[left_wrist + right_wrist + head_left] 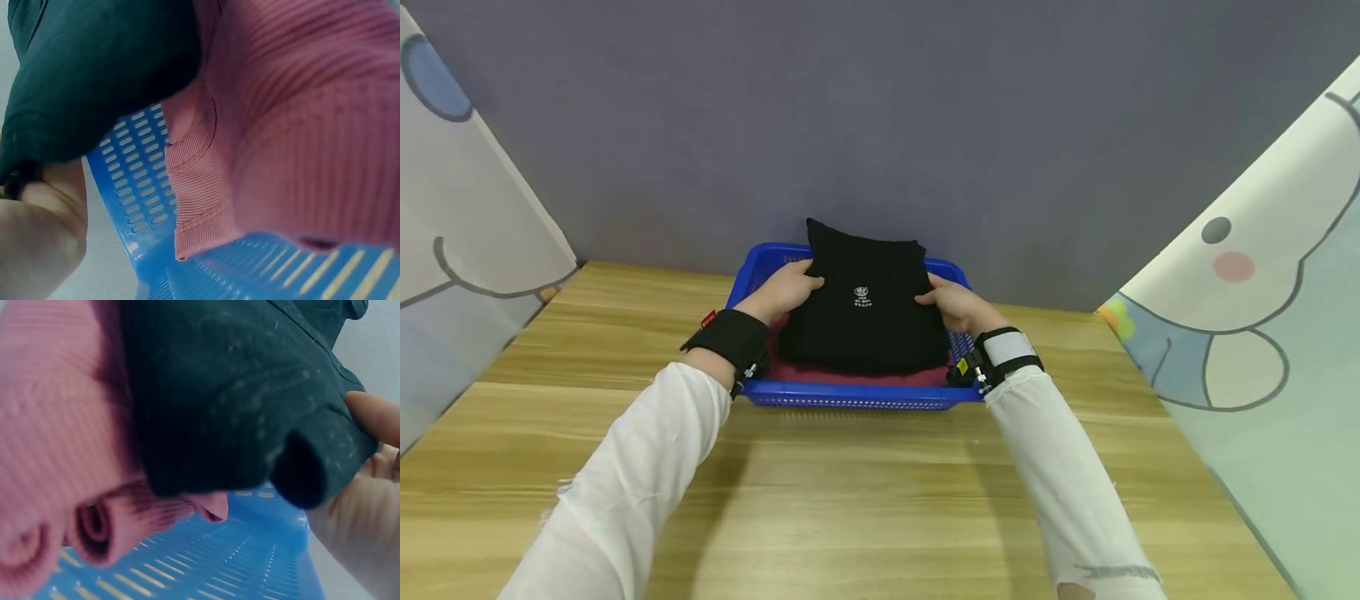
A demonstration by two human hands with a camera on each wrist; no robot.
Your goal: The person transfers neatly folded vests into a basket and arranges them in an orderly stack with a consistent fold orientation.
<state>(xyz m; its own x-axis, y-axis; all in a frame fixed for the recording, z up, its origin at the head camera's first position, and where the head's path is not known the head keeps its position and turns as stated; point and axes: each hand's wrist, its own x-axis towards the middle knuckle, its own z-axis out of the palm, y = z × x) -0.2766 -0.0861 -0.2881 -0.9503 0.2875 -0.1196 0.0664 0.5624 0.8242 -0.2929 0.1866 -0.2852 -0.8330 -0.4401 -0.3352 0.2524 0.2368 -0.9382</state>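
A folded black garment (865,325) with a small white print lies tilted over the blue basket (850,393), its far edge rising above the back rim. My left hand (786,290) pinches its left side, thumb on top. On the opposite side my right hand (958,305) grips the other edge, and the right wrist view shows that thumb (374,415) over the dark cloth. Beneath it, inside the basket, is a folded pink ribbed garment (312,144), mostly covered in the head view. The fingers under the black cloth are hidden.
The basket stands on a wood-grain table (850,500) close to a grey wall (880,125). Panels with cartoon prints (1232,292) slope along both sides. Each wrist carries a strap (730,342) with a small camera.
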